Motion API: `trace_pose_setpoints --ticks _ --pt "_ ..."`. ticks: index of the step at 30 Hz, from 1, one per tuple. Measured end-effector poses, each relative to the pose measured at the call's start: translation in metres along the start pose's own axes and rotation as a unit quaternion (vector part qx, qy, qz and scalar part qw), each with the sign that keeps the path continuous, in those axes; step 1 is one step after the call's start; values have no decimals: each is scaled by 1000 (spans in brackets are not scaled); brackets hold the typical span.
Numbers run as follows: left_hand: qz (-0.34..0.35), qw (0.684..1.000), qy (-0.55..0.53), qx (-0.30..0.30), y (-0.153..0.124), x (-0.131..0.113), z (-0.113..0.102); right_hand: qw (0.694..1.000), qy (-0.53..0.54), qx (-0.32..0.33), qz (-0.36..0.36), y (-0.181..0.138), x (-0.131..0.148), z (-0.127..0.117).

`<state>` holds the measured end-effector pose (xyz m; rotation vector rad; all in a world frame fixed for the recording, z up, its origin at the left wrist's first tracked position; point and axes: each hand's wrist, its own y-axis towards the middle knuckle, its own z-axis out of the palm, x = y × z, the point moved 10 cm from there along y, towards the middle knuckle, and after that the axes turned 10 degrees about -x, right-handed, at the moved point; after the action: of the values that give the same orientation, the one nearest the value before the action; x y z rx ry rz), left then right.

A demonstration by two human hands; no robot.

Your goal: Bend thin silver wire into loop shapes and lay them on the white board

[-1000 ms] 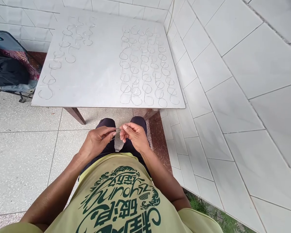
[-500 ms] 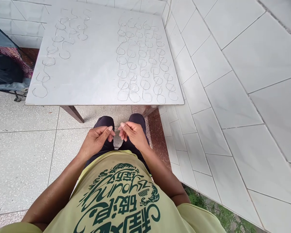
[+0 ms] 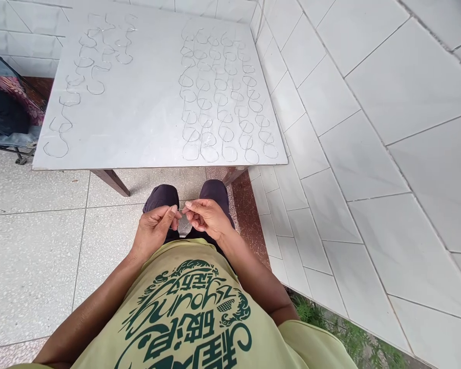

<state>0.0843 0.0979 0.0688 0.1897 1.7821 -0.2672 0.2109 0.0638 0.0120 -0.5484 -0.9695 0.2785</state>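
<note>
Above my knees, my left hand [image 3: 158, 222] and my right hand [image 3: 204, 215] meet almost fingertip to fingertip. Both are pinched closed on a thin piece of wire [image 3: 182, 210], of which only a sliver shows between the fingers; its shape is mostly hidden. On the white table [image 3: 149, 123] in front of me lie bent wire pieces. Open S-shaped wire curves [image 3: 63, 148] are strung along the left side. Rows of looped wire pieces [image 3: 209, 152] fill the right side.
A tiled wall [image 3: 341, 154] runs close along the right of the table. A folding chair [image 3: 11, 113] with dark cloth stands at the left. Wooden table legs [image 3: 113, 182] rise from the speckled floor [image 3: 34, 246]. Green plants [image 3: 330, 328] grow at the lower right.
My hands have drawn slightly closer together, the right one shifting a little left and turning. The view has moved slightly; the wires on the table lie as before.
</note>
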Motion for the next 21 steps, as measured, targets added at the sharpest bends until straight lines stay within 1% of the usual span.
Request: trace_pose_setpoints --ticks 3,7,10,12,15,17,19,21 --pt "-14 1000 -22 -4 -3 5 2 1000 -21 2 -13 1 0 -2" --pt "-64 992 -104 -25 -1 16 -1 994 -73 -9 -86 -3 15 -7" --pt "-111 975 -182 -55 2 22 -5 984 -111 -28 -137 -7 25 -11" --pt "-142 961 -228 -62 3 25 -4 978 -138 -27 -154 -9 23 -10" --pt "-178 943 -277 -51 2 29 2 973 -174 -10 -153 -9 7 -4" --pt "-197 935 -293 -41 0 33 6 970 -190 -15 -154 -8 -1 -3" --pt "-207 933 -292 -30 -1 37 8 961 -216 -32 -169 -9 -3 -5" --pt "-207 939 -273 -19 0 40 8 940 -272 -48 -203 -11 3 -7"
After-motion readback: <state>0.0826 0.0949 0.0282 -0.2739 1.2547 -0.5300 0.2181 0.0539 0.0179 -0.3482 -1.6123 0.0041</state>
